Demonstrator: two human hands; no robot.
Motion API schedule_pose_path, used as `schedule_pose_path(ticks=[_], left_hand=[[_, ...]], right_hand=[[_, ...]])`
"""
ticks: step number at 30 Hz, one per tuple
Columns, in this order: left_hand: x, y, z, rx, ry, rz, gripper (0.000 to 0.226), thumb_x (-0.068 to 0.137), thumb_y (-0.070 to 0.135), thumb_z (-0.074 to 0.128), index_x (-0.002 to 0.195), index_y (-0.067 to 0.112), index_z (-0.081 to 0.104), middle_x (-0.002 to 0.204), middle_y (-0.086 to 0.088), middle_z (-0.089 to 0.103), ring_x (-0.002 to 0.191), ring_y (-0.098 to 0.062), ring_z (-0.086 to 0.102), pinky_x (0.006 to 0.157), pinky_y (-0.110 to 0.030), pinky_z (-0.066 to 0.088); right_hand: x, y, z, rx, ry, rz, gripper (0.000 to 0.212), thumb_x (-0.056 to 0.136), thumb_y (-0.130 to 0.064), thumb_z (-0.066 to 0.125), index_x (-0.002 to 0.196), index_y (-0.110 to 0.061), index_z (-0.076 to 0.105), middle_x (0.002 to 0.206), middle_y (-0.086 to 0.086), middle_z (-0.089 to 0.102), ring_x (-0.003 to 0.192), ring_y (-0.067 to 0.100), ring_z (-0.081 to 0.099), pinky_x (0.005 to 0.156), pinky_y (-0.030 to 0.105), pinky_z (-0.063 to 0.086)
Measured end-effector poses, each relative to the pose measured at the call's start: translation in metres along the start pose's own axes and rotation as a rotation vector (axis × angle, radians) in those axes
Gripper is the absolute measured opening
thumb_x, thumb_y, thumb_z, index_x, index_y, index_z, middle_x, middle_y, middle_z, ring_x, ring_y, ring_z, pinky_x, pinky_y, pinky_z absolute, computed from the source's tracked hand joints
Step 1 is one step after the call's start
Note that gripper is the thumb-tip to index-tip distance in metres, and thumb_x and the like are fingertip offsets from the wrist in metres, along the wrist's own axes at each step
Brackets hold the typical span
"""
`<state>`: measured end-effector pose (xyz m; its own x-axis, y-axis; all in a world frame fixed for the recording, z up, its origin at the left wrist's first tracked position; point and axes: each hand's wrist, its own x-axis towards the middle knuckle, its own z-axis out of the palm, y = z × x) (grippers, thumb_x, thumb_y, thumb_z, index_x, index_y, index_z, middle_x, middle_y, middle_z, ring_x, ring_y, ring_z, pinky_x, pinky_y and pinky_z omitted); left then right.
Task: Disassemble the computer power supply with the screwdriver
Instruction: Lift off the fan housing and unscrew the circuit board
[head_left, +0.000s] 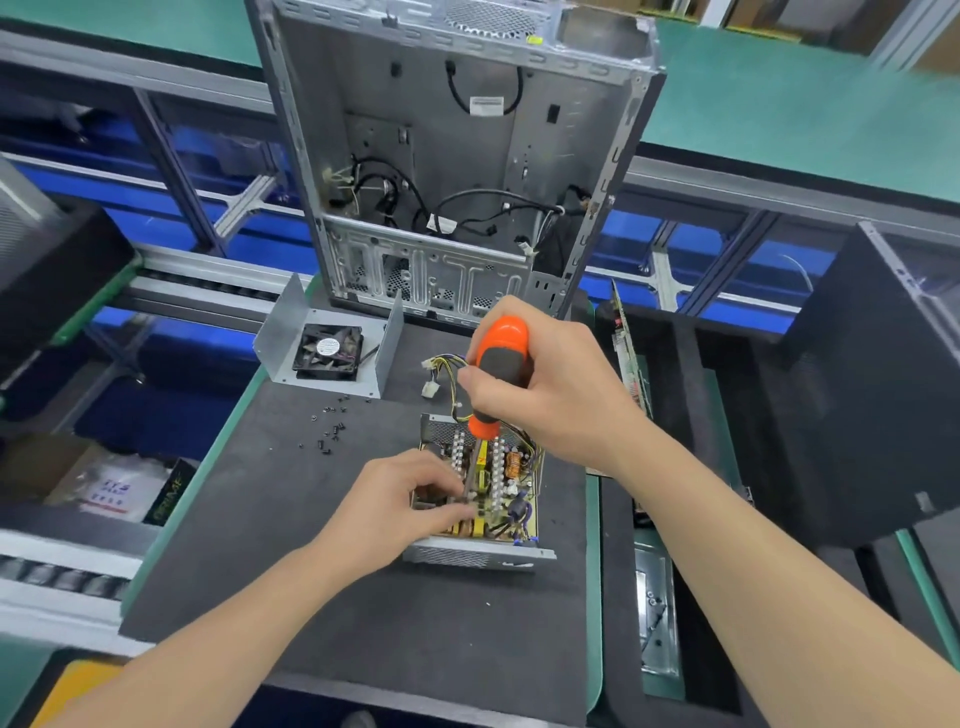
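Observation:
The open power supply sits on a dark mat, its circuit board with white heat sinks and a copper coil exposed. My right hand grips an orange and grey screwdriver, held upright with its shaft reaching down into the board. My left hand rests on the left side of the board, fingers pinched beside the screwdriver tip. A bundle of yellow and black wires trails from the unit's far side.
The removed metal cover with its black fan lies at the far left of the mat. Several loose black screws lie beside it. An empty computer case stands behind. Dark panels stand at right.

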<state>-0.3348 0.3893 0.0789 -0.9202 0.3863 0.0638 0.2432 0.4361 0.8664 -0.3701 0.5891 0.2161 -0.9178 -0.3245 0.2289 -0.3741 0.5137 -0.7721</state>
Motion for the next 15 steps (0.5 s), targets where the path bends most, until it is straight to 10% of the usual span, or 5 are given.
schedule_pose_path(ticks=[15], left_hand=[[-0.016,-0.015,-0.026,0.189,0.12,-0.126,0.007,0.086,0.03,0.082,0.085,0.036,0.078,0.086,0.019,0.072,0.089,-0.004,0.066,0.081,-0.017,0.047]], right_hand=[[0.009,-0.007,0.007,0.03,0.05,-0.039,0.017,0.086,-0.034,0.075,0.09,-0.026,0.061,0.074,-0.004,0.065,0.068,0.013,0.061,0.06,0.025,0.049]])
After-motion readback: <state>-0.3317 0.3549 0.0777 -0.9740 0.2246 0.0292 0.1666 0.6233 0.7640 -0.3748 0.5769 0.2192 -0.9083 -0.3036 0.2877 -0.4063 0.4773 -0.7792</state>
